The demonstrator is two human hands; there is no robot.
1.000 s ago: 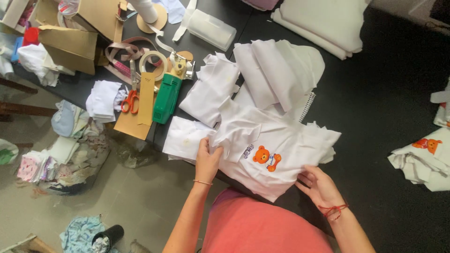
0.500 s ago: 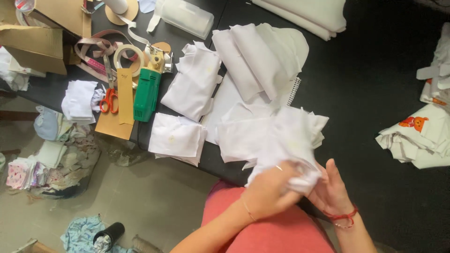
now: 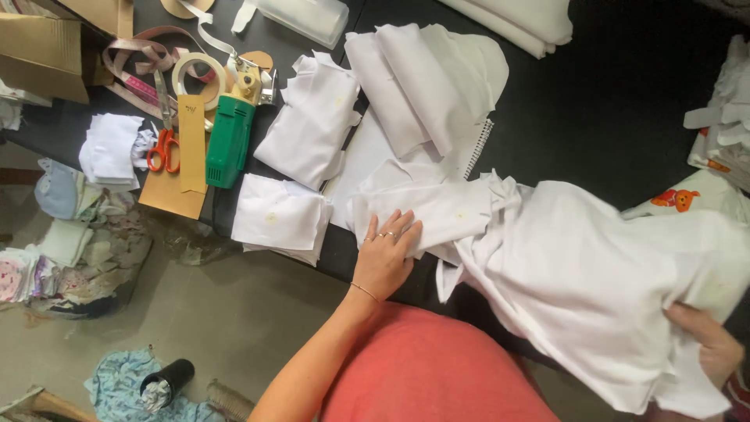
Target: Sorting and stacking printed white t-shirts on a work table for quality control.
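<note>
My left hand [image 3: 384, 254] lies flat, fingers apart, on a white cut fabric piece [image 3: 426, 209] at the near edge of the black table [image 3: 594, 101]. My right hand [image 3: 707, 348] grips a big bundle of white fabric [image 3: 594, 273] at the lower right, held off the table towards my lap. Much of that hand is hidden under the cloth. A stack of white folded pieces [image 3: 281, 219] sits just left of my left hand.
More white pieces [image 3: 312, 117] and a larger pile [image 3: 430, 78] lie further back. A green power tool [image 3: 230, 137], orange-handled scissors [image 3: 162, 144], a tape roll [image 3: 197, 74] and cardboard [image 3: 47, 47] crowd the left. Printed garments [image 3: 687, 199] lie right. Scraps litter the floor [image 3: 70, 250].
The white bundle has swung from in front of me to the lower right with my right hand. My left hand let go of it and now presses a piece on the table.
</note>
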